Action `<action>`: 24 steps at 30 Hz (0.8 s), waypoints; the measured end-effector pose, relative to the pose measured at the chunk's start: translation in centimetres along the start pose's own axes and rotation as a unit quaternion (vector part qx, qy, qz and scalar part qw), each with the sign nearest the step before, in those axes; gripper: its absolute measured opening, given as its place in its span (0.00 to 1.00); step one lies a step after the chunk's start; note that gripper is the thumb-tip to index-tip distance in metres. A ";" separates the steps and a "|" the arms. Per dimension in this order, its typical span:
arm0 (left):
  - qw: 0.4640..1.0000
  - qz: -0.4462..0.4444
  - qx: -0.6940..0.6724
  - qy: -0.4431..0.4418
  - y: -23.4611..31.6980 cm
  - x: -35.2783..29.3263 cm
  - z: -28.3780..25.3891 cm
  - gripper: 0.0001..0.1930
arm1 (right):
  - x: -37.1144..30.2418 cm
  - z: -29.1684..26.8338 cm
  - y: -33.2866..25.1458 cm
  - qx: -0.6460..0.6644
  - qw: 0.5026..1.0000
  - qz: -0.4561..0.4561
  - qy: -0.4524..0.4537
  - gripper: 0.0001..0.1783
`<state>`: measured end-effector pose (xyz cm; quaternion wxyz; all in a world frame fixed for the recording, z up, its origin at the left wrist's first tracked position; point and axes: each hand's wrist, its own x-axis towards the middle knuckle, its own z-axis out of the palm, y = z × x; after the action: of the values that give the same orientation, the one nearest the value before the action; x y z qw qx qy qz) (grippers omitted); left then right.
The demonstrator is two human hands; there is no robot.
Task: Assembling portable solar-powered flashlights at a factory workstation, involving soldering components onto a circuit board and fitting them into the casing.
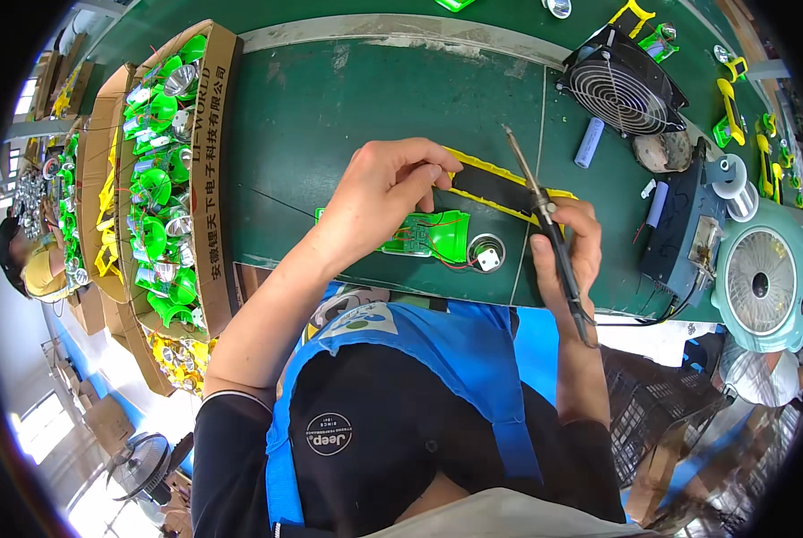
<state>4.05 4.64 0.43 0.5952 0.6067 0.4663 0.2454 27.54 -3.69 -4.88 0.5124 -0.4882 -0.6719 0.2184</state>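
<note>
My left hand [379, 188] is closed, its fingertips pinching the left end of a yellow plastic frame [486, 167] with a dark middle. In my right hand [582, 247] is a soldering iron [527, 166], its metal tip pointing up and away from me. The frame's right end lies by the right fingers; whether they touch it I cannot tell. Just below the frame, a green plastic lamp housing [453, 235] with red wires lies on the green table, partly hidden by my left hand. Wired to it, a small round reflector [486, 254] bears a white piece.
On the left stands a cardboard box [215, 170] full of green lamp parts. A black fan [621, 85], a blue cell [590, 142], a soldering station [684, 229] and a teal fan [762, 278] stand right. More yellow and green parts [731, 112] lie far right. A person [38, 264] is at far left.
</note>
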 end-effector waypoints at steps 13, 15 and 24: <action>0.886 0.259 0.382 0.048 -0.4 2.6 -0.4 0.06 | 0.0 0.4 -0.3 0.171 0.961 0.212 0.048 0.19; 0.861 0.248 0.444 0.007 0.0 3.1 0.0 0.06 | 0.2 0.9 -0.6 0.180 0.959 0.207 0.065 0.19; 0.905 0.166 0.391 -0.026 -0.7 3.9 0.5 0.05 | 0.5 0.9 -0.2 0.166 0.964 0.199 0.052 0.19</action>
<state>5.99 7.66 -1.27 0.2723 0.8656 0.4019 0.1226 26.60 -3.14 -4.80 0.5667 -0.5309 -0.4876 0.3990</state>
